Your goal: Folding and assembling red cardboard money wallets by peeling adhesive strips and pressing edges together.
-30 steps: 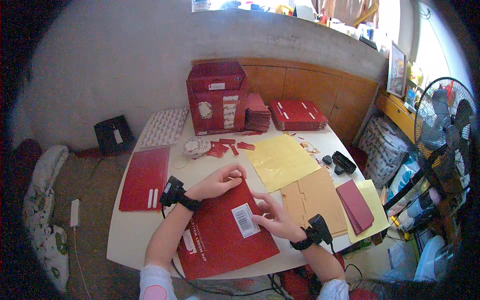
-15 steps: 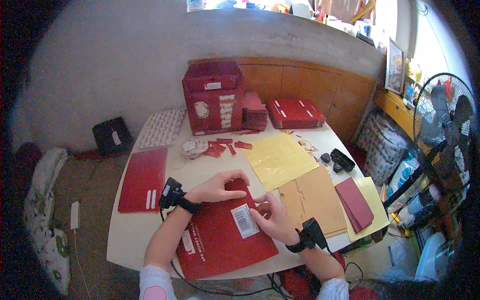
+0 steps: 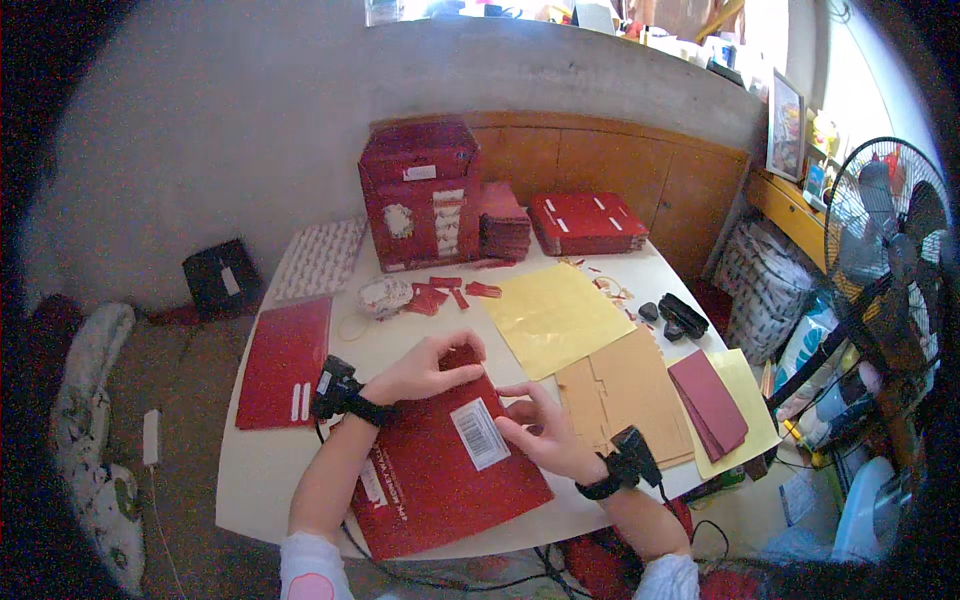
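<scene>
Near side: a flat rectangular red card wallet [image 3: 440, 490] is set over the white table [image 3: 262, 480].
Left hand [image 3: 428, 370]: fingers are curved at its top corner; pinching cannot be told.
Right hand [image 3: 545, 432]: fingers are bent at its right edge; pinching cannot be told.
Beyond: a yellow sheet [image 3: 555, 318] is laid.

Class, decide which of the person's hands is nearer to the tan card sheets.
Right. The right hand is just left of the tan card sheets, by the right edge of the red folder; the left hand is farther left, at the folder's far end.
</scene>
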A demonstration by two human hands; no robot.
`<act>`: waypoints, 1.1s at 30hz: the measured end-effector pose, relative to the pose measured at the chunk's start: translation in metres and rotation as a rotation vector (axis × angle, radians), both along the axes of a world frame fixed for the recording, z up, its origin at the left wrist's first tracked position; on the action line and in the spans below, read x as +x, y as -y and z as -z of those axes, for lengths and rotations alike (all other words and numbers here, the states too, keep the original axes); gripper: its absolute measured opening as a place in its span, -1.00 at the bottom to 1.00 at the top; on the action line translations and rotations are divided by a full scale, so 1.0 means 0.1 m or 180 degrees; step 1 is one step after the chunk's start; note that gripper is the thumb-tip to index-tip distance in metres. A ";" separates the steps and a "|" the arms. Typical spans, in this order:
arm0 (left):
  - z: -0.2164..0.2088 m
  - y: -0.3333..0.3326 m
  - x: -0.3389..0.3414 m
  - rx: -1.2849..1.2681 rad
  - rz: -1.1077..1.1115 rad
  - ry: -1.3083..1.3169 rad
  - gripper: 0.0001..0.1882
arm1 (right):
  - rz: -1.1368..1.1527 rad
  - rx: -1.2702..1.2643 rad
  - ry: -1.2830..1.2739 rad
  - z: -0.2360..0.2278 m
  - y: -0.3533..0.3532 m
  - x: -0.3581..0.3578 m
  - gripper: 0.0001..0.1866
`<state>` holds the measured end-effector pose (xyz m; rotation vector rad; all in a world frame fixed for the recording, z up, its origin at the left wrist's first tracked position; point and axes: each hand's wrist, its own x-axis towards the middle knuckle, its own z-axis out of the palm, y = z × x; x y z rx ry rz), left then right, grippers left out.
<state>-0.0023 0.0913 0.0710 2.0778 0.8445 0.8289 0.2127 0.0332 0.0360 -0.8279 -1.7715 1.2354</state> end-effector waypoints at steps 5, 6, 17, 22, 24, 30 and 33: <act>-0.08 0.04 -0.07 -0.0247 -0.0265 0.0476 -0.76 | -0.1133 -0.0430 -0.0942 -0.05 -0.06 0.11 -0.46; -0.05 0.02 -0.09 -0.0319 -0.0252 0.0538 -0.73 | -0.1135 -0.0426 -0.0944 -0.08 -0.05 0.09 -0.46; -0.10 -0.04 -0.01 -0.0267 -0.0168 -0.0743 -0.57 | 0.0167 0.2736 0.0759 -0.08 -0.37 0.41 -0.55; -0.04 -0.13 -0.58 -0.0424 -0.0518 0.0577 -0.57 | 0.0895 0.0929 0.0059 -0.07 -0.41 0.59 -0.72; 0.48 -0.43 -1.19 -0.1099 -0.1061 0.2635 -0.52 | 0.0777 0.0843 -0.0221 0.01 -0.50 0.45 -0.73; -0.05 -0.16 -0.53 -0.1250 -0.0890 0.2810 -0.57 | 0.1043 -0.0232 -0.0494 -0.09 -0.42 0.51 -0.67; 0.11 -0.29 -0.70 -0.1383 -0.1358 0.2399 -0.62 | 0.0625 -0.0803 -0.0365 -0.06 -0.47 0.47 -0.63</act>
